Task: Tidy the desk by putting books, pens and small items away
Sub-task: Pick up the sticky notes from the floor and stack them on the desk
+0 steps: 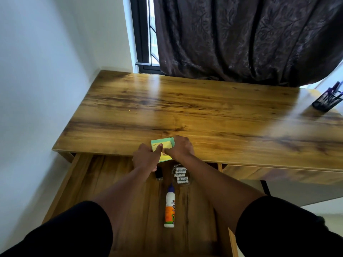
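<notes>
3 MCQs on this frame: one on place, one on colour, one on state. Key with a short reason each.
1. Where does the glue bottle lie?
A. in the open drawer
B. on the desk top
C. in the pen holder

2. What colour is the top of the sticky note stack?
A. red
B. green
C. black

3. What are the hands doing?
A. hanging idle
B. both hold the stack
C. only one touches it

Key: 1 A, it lies on the drawer floor. 2 B, green sheet over yellow. 3 B, left hand and right hand grip its sides.
</notes>
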Demonstrator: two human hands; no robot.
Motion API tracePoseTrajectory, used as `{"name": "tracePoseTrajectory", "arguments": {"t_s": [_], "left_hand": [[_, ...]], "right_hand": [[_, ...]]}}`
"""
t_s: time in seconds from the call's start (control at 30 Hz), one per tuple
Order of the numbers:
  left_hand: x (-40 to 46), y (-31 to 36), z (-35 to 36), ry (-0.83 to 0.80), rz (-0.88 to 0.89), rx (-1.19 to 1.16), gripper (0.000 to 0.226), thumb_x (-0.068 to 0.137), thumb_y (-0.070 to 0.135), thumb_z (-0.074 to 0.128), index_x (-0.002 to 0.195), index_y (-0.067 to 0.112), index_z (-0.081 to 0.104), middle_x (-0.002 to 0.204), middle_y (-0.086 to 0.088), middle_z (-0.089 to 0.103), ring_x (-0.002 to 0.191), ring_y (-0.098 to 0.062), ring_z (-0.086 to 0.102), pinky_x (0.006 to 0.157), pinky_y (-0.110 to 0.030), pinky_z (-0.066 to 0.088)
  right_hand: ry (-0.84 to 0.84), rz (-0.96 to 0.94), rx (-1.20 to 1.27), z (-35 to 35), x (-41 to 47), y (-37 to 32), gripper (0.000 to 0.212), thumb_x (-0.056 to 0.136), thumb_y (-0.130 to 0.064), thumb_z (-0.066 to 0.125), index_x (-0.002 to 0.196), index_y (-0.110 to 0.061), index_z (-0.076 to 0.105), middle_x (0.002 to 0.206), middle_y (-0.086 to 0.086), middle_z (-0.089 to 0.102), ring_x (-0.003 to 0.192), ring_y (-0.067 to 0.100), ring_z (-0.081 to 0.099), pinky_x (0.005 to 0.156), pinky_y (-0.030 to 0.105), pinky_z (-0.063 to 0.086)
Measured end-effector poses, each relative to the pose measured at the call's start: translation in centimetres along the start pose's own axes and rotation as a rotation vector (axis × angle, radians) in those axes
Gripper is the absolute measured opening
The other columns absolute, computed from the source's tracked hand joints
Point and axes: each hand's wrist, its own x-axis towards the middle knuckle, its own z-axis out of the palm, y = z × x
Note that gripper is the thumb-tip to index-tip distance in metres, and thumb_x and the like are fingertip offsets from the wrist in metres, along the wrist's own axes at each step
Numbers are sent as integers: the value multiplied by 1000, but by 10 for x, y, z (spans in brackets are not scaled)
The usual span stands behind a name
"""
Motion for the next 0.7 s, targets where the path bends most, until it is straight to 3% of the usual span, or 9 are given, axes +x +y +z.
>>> {"name": "tracePoseTrajectory", "arguments": {"t_s": [0.1, 0.23, 0.43, 0.53, 0.6, 0.7], "left_hand": [[-7, -8, 2, -10, -72, -142, 35, 92, 27, 76, 115, 13, 54, 124, -15, 65, 90, -22, 68, 61, -37, 65], [-12, -18, 1, -58, -192, -349, 37, 89, 9, 78, 118, 12, 56, 124, -18, 65, 98, -27, 69, 61, -36, 63], [-25, -36, -4, -93, -252, -511, 46, 84, 4, 81, 123, 9, 59, 124, -20, 68, 104, -34, 71, 71, -44, 65], [-36, -43, -7, -95, -240, -532, 42, 85, 5, 80, 123, 7, 62, 122, -21, 69, 105, -35, 72, 73, -43, 64], [-44, -51, -10, -131, -213, -554, 39, 86, 6, 79, 122, 6, 62, 120, -21, 70, 105, -34, 72, 74, -41, 63], [-54, -67, -18, -233, -189, -585, 30, 88, 7, 78, 114, 10, 64, 115, -18, 73, 99, -30, 74, 73, -38, 64]], "right_hand": [[16, 0, 19, 6, -19, 3, 68, 79, -55, 82, 134, -23, 58, 132, 6, 58, 121, 26, 59, 86, 35, 54], [14, -5, 40, 10, -45, 11, 73, 86, -57, 74, 147, -26, 46, 138, 8, 52, 126, 29, 55, 91, 38, 51], [56, 32, 184, 20, -77, 26, 78, 84, -55, 78, 145, -28, 38, 139, 7, 43, 129, 28, 48, 95, 44, 54], [68, 69, 347, 24, -87, 35, 82, 79, -49, 86, 136, -22, 33, 133, 5, 54, 123, 25, 57, 89, 41, 58], [14, 136, 457, 26, -92, 44, 82, 77, -49, 87, 135, -23, 35, 129, 4, 60, 115, 22, 64, 78, 33, 59], [-112, 215, 636, 32, -98, 57, 75, 74, -43, 91, 132, -27, 46, 130, 2, 63, 107, 17, 69, 82, 35, 64]]}}
